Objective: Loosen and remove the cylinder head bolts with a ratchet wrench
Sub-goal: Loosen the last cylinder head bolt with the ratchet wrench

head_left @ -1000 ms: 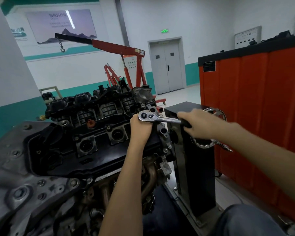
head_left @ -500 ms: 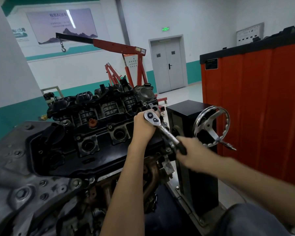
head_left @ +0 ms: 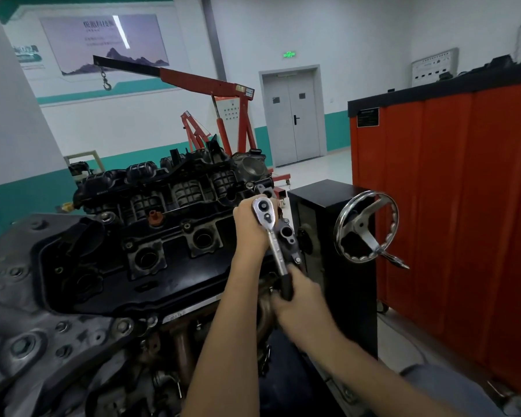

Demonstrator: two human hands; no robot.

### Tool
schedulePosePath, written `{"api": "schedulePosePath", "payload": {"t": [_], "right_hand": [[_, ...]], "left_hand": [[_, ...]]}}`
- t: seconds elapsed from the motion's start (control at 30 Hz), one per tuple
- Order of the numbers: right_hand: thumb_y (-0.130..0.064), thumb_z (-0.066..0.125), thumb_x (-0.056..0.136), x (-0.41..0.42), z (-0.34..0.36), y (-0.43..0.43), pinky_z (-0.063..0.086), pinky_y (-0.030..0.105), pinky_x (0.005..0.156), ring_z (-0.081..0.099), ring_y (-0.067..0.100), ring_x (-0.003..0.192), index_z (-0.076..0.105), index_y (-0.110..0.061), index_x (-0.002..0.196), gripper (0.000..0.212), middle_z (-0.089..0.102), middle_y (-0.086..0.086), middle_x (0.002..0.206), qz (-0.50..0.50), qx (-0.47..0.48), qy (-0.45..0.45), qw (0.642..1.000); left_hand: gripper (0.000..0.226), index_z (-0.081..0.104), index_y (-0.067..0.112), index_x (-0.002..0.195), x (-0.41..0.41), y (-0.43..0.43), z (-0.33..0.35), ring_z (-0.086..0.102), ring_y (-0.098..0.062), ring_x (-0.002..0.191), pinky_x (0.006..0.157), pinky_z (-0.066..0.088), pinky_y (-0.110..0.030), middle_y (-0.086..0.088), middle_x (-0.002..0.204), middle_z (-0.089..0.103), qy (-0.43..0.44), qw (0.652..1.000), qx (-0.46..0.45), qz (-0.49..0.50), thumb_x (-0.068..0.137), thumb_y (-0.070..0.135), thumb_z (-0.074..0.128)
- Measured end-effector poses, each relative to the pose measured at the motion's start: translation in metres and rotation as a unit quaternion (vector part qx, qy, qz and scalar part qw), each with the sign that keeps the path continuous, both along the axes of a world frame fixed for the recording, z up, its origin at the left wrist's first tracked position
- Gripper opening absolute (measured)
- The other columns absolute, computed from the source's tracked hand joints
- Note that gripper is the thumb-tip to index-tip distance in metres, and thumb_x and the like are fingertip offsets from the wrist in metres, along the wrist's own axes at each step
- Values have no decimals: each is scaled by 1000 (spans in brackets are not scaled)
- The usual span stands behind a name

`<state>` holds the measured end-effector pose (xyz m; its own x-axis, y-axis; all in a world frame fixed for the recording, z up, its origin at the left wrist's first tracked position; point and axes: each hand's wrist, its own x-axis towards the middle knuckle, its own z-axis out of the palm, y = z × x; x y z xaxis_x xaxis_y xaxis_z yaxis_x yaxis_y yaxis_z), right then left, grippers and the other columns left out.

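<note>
Loosening under way, no bolt seen out: left hand (head_left: 251, 224) fingers clasp the ratchet (head_left: 273, 236) head at the engine's (head_left: 163, 245) right end; right hand (head_left: 300, 297) grips its handle.

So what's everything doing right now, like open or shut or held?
ratchet wrench: held at both ends, handle toward the person
left hand: holds the wrench's head end
right hand: grips the wrench's handle
double door: shut
crane hook: hanging, carrying nothing

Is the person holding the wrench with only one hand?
No: the right hand grips the handle of the ratchet wrench while the left hand cups its head.
</note>
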<state>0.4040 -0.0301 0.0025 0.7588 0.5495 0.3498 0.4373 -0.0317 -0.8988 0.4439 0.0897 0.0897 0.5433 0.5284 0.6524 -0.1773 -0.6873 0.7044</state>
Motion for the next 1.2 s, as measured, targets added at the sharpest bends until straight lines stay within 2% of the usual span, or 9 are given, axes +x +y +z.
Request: {"api": "schedulePosePath", "payload": {"t": [0.13, 0.27, 0.33, 0.47, 0.57, 0.7, 0.8, 1.03, 1.2], "right_hand": [[-6, 54, 81, -9, 4, 11, 38, 21, 44, 44, 5, 46, 51, -12, 81, 7, 53, 6, 63, 22, 8, 3, 1000], [-3, 56, 83, 41, 27, -32, 42, 27, 41, 50, 8, 47, 54, -17, 84, 14, 57, 5, 66, 59, -137, -109, 983], [-4, 57, 87, 72, 55, -51, 38, 13, 41, 53, 2, 46, 49, -26, 84, 24, 55, -3, 68, 67, -229, -199, 950], [-13, 55, 91, 110, 106, -57, 35, 12, 42, 49, 0, 52, 49, -15, 100, 12, 49, -8, 67, 21, -341, -397, 852], [-11, 56, 89, 97, 90, -53, 34, 10, 41, 50, 2, 54, 46, -21, 91, 14, 49, -5, 69, 0, -308, -364, 879], [-7, 57, 85, 32, 21, -29, 40, 22, 44, 50, 9, 52, 49, -17, 88, 13, 52, 1, 69, -2, -123, -112, 986], [-4, 53, 83, -7, 3, 6, 35, 18, 43, 42, 3, 43, 47, -19, 79, 17, 48, -1, 61, 7, -18, -17, 1000], [-5, 55, 83, 44, 35, -32, 48, 22, 45, 58, 14, 55, 52, -23, 85, 18, 59, 3, 74, 54, -169, -136, 975], [-10, 56, 88, 110, 97, -55, 41, 17, 54, 55, 5, 58, 52, -20, 93, 11, 54, -6, 70, 26, -331, -369, 868]], "left_hand": [[50, 23, 18, 54, -5, 7, 1, 23, -12, 54, 55, 23, -30, 0, 52, 27, 17, 999, 31, -3, 89, 2, 55], [59, 33, 24, 38, -8, 18, 0, 29, -5, 42, 51, 25, -23, 8, 38, 34, 68, 996, 22, -57, 86, -1, 56], [57, 45, 27, 36, -8, 19, 1, 34, -3, 43, 53, 28, -21, 12, 39, 41, 90, 993, 22, -66, 85, -3, 54], [49, 44, 26, 48, -9, 18, -2, 41, -3, 52, 59, 33, -28, 10, 47, 47, 52, 997, 24, -48, 85, -3, 52], [47, 48, 24, 50, -7, 16, -2, 43, -13, 60, 65, 35, -31, 11, 50, 46, 16, 999, -32, -37, 87, -5, 51], [57, 27, 28, 47, -4, 2, -4, 25, -6, 48, 53, 24, -26, 11, 37, 33, 0, 999, -25, -27, 85, -6, 52], [51, 24, 23, 52, -5, 2, -3, 23, -9, 46, 49, 21, -20, 9, 38, 31, 7, 999, -38, -17, 88, 3, 56], [55, 32, 27, 48, -22, 14, -2, 28, -5, 49, 52, 29, -18, 12, 45, 33, 22, 995, -16, -95, 92, 18, 64], [50, 57, 33, 49, -25, 12, -2, 44, 5, 49, 54, 34, -6, 18, 47, 50, 30, 990, 7, -134, 93, 10, 61]]}}
